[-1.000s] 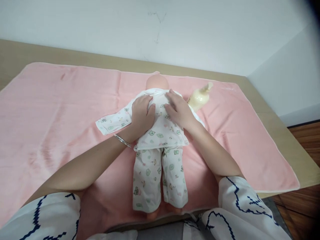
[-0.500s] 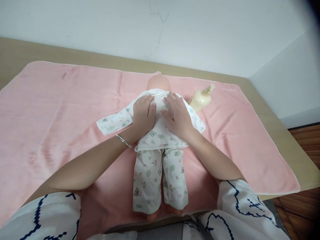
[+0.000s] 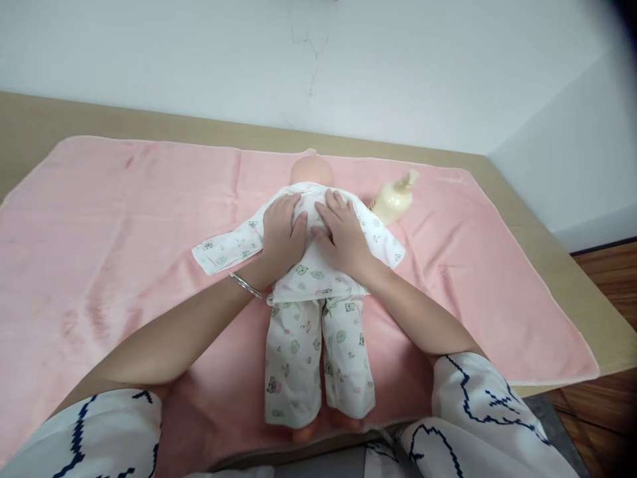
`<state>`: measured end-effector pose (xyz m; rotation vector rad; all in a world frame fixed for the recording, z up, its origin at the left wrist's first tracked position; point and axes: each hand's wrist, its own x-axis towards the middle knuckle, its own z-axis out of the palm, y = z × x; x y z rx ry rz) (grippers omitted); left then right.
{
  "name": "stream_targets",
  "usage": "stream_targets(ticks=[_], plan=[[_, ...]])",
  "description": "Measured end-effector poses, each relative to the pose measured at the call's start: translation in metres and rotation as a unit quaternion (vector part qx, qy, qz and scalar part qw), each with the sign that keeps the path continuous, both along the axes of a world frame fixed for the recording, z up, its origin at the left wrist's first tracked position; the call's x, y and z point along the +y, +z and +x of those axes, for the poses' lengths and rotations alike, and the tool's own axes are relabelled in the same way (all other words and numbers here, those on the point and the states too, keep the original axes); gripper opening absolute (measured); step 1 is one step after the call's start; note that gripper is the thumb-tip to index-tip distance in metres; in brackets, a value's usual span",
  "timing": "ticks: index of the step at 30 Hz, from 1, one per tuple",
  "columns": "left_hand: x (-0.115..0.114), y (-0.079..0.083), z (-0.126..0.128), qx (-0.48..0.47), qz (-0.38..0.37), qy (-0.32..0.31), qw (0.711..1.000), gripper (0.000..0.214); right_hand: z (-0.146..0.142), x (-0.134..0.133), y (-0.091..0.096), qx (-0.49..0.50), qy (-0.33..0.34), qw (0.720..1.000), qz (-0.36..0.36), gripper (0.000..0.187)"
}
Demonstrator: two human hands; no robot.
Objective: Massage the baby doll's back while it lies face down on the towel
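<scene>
A pale wood-toned table (image 3: 572, 285) bears a creased pink blanket (image 3: 472, 279) spread over much of its top.

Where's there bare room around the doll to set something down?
Left: pink cloth beyond the outstretched sleeve of the doll, above the left forearm. Right: creased cloth between the cream bottle and the wooden table strip. Crowded: the shirt, with the left hand and right hand on it, and where the bottle nears the other sleeve.
</scene>
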<state>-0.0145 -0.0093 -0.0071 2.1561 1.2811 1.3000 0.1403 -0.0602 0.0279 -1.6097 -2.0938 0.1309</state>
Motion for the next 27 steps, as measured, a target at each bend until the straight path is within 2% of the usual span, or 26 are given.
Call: stream_targets(ticks=[4, 7, 9, 11, 14, 18, 21, 24, 25, 26, 27], plan=[[-0.002, 0.001, 0.0, -0.012, -0.016, -0.002, 1.0, 0.043, 0.0, -0.001, 0.002, 0.002, -0.029, 0.997, 0.066, 0.059], [-0.003, 0.005, 0.0, -0.022, -0.033, 0.021, 0.999, 0.038, -0.002, 0.0, -0.008, -0.006, -0.005, 0.999, 0.033, 0.057], [-0.005, 0.01, 0.001, 0.028, -0.026, 0.025, 0.999, 0.024, -0.005, 0.0, -0.012, -0.009, -0.005, 1.0, 0.025, 0.056], [-0.006, 0.017, 0.001, 0.117, -0.005, 0.024, 0.993, 0.012, -0.007, -0.003, -0.006, -0.026, -0.01, 0.998, 0.057, 0.056], [-0.01, 0.026, 0.0, 0.213, 0.03, 0.032, 0.976, 0.019, -0.005, -0.017, 0.024, -0.049, -0.003, 0.992, 0.119, 0.057], [-0.019, 0.036, 0.003, 0.241, 0.052, 0.028, 0.969, 0.028, 0.024, -0.043, 0.081, -0.014, -0.042, 0.987, 0.156, 0.06], [-0.036, 0.052, 0.018, 0.194, -0.005, -0.022, 0.981, 0.039, 0.062, -0.054, 0.11, 0.03, -0.085, 0.982, 0.167, 0.057], [-0.053, 0.075, 0.045, 0.046, -0.141, -0.099, 0.984, 0.036, 0.097, -0.053, 0.121, 0.063, -0.102, 0.982, 0.143, 0.061], [-0.057, 0.082, 0.056, -0.031, -0.191, -0.127, 0.973, 0.032, 0.105, -0.05, 0.122, 0.067, -0.1, 0.984, 0.131, 0.063], [-0.058, 0.089, 0.067, -0.112, -0.242, -0.164, 0.95, 0.029, 0.111, -0.048, 0.122, 0.068, -0.094, 0.986, 0.117, 0.064], [-0.056, 0.095, 0.077, -0.193, -0.296, -0.202, 0.914, 0.028, 0.114, -0.045, 0.121, 0.067, -0.085, 0.989, 0.099, 0.065]])
